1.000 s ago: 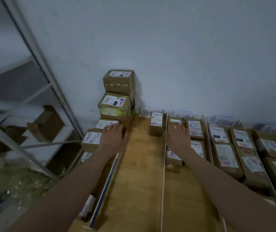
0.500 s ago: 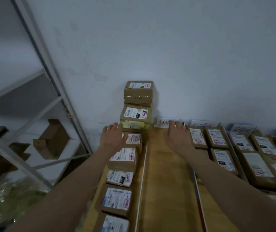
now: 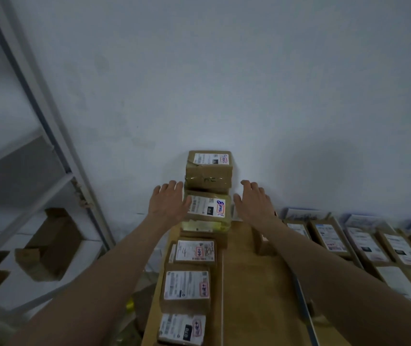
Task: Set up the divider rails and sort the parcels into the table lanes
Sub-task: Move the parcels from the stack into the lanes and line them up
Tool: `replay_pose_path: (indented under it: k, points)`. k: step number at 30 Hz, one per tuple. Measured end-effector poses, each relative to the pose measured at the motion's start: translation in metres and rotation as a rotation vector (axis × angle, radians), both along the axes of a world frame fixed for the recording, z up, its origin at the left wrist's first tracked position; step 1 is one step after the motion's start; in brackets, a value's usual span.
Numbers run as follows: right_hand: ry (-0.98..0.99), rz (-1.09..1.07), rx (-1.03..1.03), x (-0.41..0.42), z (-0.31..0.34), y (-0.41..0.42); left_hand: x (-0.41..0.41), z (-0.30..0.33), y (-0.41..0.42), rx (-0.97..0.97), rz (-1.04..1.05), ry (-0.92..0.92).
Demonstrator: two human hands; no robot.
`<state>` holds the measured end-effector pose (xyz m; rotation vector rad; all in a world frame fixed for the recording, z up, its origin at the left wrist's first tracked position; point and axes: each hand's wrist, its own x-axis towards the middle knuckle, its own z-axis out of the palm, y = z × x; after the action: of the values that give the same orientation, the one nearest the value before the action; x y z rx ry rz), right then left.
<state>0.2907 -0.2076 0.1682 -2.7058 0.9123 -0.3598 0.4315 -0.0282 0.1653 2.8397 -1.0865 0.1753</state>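
A metal shelving rack (image 3: 49, 136) stands to the left of the wooden tabletop (image 3: 249, 283), with an open cardboard box (image 3: 49, 248) on one of its shelves. A white wall (image 3: 224, 83) closes off the far end. Against it rises a stack of parcels (image 3: 208, 196) in the leftmost lane, and it stands directly between the two hands. The left hand (image 3: 168, 202) is released, fingers straight, at the stack's left side; whether it touches cannot be told. The right hand (image 3: 253, 203) is also released, fingers loosely spread, just beside the stack's right side. Nearer in the same lane lie three labelled parcels (image 3: 187, 287) in a row. A white divider rail (image 3: 222, 295) bounds that lane; the lane to its right shows bare wood. Further right, lanes hold rows of labelled parcels (image 3: 364, 245), with paper lane tags (image 3: 304, 213) at the wall.
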Motion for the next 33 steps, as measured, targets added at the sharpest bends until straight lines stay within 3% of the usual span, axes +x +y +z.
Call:
replay_pose_path:
  k: [10,15,18,26,29,33]
  points:
    - [-0.031,0.009,0.100,0.105,-0.004,-0.077,0.101,0.001,-0.079,-0.003,0.033,0.023]
    - [-0.124,-0.091,0.539,0.146,-0.015,-0.094,0.120,-0.018,-0.110,-0.120,0.154,0.252]
    - [-0.186,-0.146,0.660,0.157,-0.029,-0.095,0.117,-0.038,-0.121,-0.278,0.206,0.359]
    - [-0.394,-0.133,0.772,0.136,-0.009,-0.087,0.093,-0.017,-0.121,-0.634,0.264,0.547]
    - [-0.433,-0.095,0.912,0.109,0.006,-0.070,0.085,0.008,-0.114,-0.766,0.267,0.609]
    - [-0.360,-0.055,1.092,0.056,0.019,-0.045,0.076,0.031,-0.090,-0.732,0.204,0.586]
